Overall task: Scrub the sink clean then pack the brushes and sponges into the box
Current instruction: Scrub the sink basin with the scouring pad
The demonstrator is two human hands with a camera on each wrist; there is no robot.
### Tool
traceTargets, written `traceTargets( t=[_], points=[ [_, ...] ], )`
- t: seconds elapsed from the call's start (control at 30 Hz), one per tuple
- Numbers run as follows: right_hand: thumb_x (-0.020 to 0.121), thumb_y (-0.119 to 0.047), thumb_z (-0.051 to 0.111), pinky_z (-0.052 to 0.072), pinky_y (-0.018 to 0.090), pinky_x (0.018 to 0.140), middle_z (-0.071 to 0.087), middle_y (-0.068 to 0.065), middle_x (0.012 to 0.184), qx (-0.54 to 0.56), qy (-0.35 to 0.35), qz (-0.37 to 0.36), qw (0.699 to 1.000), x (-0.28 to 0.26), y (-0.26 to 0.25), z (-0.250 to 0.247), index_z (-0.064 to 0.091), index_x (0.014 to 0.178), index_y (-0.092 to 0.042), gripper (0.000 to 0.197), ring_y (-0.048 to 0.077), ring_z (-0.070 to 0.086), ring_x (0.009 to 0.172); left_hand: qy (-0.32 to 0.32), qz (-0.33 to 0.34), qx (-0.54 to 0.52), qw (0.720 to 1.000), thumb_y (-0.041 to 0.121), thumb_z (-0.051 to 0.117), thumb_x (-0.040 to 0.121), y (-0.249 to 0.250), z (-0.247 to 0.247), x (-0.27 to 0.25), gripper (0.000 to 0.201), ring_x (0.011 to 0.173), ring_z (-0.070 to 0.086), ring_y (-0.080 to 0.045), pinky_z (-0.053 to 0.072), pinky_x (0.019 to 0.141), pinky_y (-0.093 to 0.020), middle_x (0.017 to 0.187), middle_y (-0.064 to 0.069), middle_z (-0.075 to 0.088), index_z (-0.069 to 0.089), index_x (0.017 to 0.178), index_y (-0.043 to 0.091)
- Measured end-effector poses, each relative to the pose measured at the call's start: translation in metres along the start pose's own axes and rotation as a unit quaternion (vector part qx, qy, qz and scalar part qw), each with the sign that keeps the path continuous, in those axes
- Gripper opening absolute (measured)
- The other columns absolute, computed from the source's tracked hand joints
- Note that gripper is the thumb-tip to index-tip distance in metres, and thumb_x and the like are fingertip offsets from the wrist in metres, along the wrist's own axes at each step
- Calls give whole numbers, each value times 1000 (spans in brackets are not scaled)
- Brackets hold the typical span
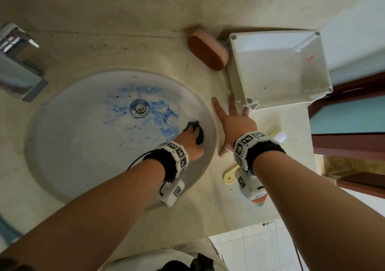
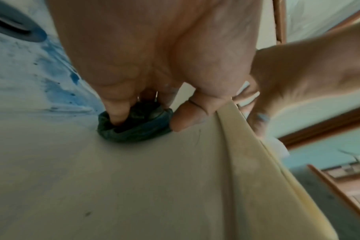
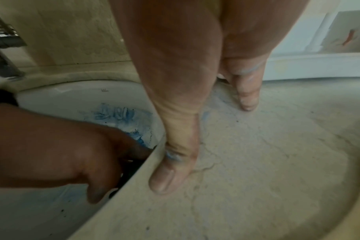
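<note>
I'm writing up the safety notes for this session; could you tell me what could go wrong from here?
The left hand works its dark scrubber along the sink wall, so the blue stain around the drain could be missed. The right hand braces on the countertop touching the box, which a slip might shove.

A bathroom: sink (image 1: 62,145), chrome tap (image 1: 18,60), tiled floor (image 1: 260,250).

No readable text — only coded wrist markers (image 1: 249,138)
</note>
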State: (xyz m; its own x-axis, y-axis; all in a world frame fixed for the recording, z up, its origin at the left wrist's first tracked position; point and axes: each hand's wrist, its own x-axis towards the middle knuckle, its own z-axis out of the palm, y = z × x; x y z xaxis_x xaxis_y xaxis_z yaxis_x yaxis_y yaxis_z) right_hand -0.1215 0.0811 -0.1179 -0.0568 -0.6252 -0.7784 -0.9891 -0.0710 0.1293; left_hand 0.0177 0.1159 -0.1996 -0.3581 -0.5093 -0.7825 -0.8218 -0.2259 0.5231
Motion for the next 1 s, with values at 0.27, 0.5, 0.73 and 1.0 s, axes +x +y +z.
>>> traceTargets(
  t=[0.27, 0.5, 0.73, 1.0],
  points=[
    [47, -37, 95, 40, 60, 101, -22, 4, 159, -15, 13, -4, 1000, 1, 2, 2, -31, 141, -47, 158, 54, -2, 142, 46, -31, 54, 997, 18, 47, 90, -9, -14, 32, 79, 147, 5, -34, 15, 120, -44, 162, -9, -2, 3, 156, 12],
    [49, -30, 95, 41, 63, 100, -30, 2, 157, 13, -7, -6, 1000, -1, 1, 1, -32, 141, -47, 158, 54, -13, 141, 17, 13, 147, 989, 20, 44, 88, -29, 11, 18, 70, 141, 24, -34, 24, 117, -42, 158, -10, 19, 20, 154, 15],
    [61, -20, 90, 19, 64, 113, -31, -1, 157, 77, 7, -10, 997, -17, 2, 12, -21, 147, -44, 143, 45, -21, 142, 18, -41, 154, 987, 22, 49, 90, -40, 6, 12, 81, 148, -2, -33, 11, 121, -43, 162, -4, -7, 2, 156, 17],
    [56, -21, 93, 24, 68, 109, -38, 1, 153, 101, 5, 9, 995, -17, 0, 24, -23, 144, -49, 148, 50, -19, 141, 8, -23, 171, 985, 26, 51, 86, -47, -5, 14, 84, 148, -1, -33, 14, 120, -46, 163, -1, -4, 6, 156, 20]
  ],
)
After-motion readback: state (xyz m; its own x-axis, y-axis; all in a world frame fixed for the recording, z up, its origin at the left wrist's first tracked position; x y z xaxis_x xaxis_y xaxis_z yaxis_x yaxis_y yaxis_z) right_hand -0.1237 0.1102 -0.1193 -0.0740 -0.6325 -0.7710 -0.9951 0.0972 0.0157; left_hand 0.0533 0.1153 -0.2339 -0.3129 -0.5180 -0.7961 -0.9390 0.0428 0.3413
